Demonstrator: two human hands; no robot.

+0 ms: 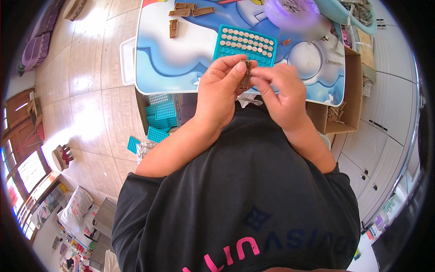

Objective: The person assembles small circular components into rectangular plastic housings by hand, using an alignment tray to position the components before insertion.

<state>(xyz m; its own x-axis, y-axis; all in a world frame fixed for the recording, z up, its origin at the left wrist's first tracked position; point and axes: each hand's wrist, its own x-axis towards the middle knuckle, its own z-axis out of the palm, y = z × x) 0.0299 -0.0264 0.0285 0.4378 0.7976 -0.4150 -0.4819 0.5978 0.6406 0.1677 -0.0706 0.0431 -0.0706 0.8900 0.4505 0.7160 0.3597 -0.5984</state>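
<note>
My left hand (pixel 217 81) is closed around a small brown rectangular plastic casing (pixel 245 76), with the thumb along its upper face. The casing stands lengthwise above the table's near edge. Close against its right side is my right hand (pixel 283 90), slightly blurred, its fingers bent and the fingertips drawn near the thumb. Whatever sits between those fingertips is too small to make out. Just beyond the hands lies a teal tray (pixel 249 31) with rows of small round silvery pieces. Its front rows of wells look bare, and my left fingers cover part of its near edge.
More brown casings (pixel 173 28) lie at the table's far left. A purple basin (pixel 290 13) and a light-blue basin (pixel 369 20) hold grey pieces at far right. Below the table's left edge are stacked teal trays (pixel 161 111). An open cardboard box (pixel 351 120) stands at right.
</note>
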